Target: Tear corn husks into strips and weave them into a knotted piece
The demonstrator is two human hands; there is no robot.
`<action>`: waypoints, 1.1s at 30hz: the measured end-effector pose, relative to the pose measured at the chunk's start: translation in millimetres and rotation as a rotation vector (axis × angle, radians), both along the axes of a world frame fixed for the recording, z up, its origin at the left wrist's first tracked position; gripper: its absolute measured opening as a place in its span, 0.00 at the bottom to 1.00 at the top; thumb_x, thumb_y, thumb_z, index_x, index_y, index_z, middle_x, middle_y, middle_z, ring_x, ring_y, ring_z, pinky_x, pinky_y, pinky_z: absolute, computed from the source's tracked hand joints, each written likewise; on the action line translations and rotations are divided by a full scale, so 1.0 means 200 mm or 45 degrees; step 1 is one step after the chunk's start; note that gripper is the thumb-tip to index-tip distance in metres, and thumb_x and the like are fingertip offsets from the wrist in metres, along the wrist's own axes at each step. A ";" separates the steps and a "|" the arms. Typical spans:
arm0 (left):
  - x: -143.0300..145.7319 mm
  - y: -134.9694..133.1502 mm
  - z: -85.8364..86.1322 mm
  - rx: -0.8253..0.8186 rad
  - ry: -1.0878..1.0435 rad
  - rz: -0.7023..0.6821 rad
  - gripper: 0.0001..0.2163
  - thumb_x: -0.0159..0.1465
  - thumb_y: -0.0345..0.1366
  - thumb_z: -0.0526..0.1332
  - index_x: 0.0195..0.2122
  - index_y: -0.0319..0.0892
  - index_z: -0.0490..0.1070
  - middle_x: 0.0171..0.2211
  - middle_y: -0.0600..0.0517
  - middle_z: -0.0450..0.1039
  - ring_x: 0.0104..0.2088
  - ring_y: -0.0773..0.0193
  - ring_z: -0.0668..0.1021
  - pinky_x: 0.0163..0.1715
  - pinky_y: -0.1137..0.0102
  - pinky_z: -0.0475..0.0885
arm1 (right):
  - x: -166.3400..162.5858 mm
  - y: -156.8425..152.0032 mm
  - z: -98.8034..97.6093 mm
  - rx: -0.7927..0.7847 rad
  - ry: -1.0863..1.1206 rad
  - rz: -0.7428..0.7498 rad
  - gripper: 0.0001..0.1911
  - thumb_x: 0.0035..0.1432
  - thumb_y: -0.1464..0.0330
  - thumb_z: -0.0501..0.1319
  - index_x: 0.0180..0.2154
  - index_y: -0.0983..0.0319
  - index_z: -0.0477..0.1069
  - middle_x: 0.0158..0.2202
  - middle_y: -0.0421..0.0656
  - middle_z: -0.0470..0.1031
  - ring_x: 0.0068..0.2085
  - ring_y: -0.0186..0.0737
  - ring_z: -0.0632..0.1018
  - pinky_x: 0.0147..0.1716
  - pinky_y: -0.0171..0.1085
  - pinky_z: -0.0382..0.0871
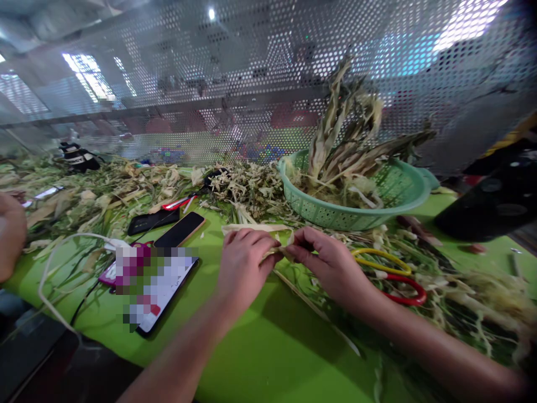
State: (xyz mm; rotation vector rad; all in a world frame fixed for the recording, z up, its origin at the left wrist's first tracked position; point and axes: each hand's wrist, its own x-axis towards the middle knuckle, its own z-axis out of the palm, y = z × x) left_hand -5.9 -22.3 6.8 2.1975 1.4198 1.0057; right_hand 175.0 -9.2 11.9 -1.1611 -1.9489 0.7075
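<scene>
My left hand [247, 263] and my right hand [321, 257] meet at the middle of the green table [251, 358]. Both are closed in a pinch on one pale strip of corn husk [286, 242]. Part of the strip stretches behind my left fingers, and its folded end stands up between the two hands. Beneath them a long thin dry strip [319, 308] slants across the tabletop. Just right of my right hand lie scissors with one yellow loop [381, 258] and one red loop [409, 290], partly covered by husk scraps.
A green perforated basket [327, 215] holding dried corn husks [335, 129] stands behind my right hand. Phones [179, 230] and a lit tablet [168, 296] with a white cable lie left. Husk scraps [251, 187] line the back. Another person's hand [10, 235] shows far left; a dark container [489, 201] is right.
</scene>
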 end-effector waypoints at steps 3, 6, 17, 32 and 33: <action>0.01 -0.02 0.02 0.062 0.082 0.007 0.08 0.61 0.31 0.61 0.41 0.46 0.75 0.46 0.46 0.76 0.51 0.50 0.70 0.54 0.53 0.54 | 0.00 0.00 0.00 -0.016 0.008 0.003 0.09 0.60 0.66 0.58 0.27 0.60 0.64 0.25 0.37 0.68 0.29 0.36 0.68 0.29 0.34 0.61; 0.03 -0.03 0.00 0.031 0.027 -0.014 0.07 0.62 0.29 0.58 0.38 0.45 0.73 0.42 0.47 0.76 0.47 0.52 0.72 0.53 0.55 0.56 | 0.00 0.00 0.00 -0.037 0.039 0.010 0.10 0.60 0.65 0.59 0.27 0.60 0.64 0.25 0.37 0.67 0.28 0.35 0.67 0.29 0.34 0.60; 0.11 -0.06 -0.03 -0.645 -0.909 -0.197 0.06 0.66 0.39 0.56 0.41 0.43 0.65 0.31 0.54 0.64 0.30 0.69 0.65 0.31 0.73 0.62 | 0.01 0.01 0.04 -0.173 0.266 -0.013 0.13 0.60 0.61 0.58 0.27 0.60 0.62 0.25 0.37 0.62 0.28 0.35 0.64 0.28 0.34 0.60; 0.09 -0.03 -0.04 -0.607 -0.962 -0.133 0.12 0.62 0.45 0.60 0.37 0.41 0.72 0.26 0.56 0.64 0.27 0.70 0.64 0.27 0.74 0.58 | 0.00 0.00 0.02 -0.303 0.422 0.070 0.13 0.58 0.58 0.62 0.31 0.61 0.69 0.26 0.38 0.67 0.29 0.34 0.67 0.28 0.33 0.63; 0.09 -0.03 -0.04 -0.585 -0.985 -0.110 0.12 0.62 0.45 0.60 0.37 0.41 0.72 0.25 0.56 0.63 0.26 0.70 0.63 0.27 0.74 0.58 | 0.00 0.00 0.02 -0.342 0.453 0.088 0.13 0.58 0.58 0.62 0.33 0.62 0.70 0.28 0.39 0.69 0.29 0.35 0.68 0.29 0.33 0.64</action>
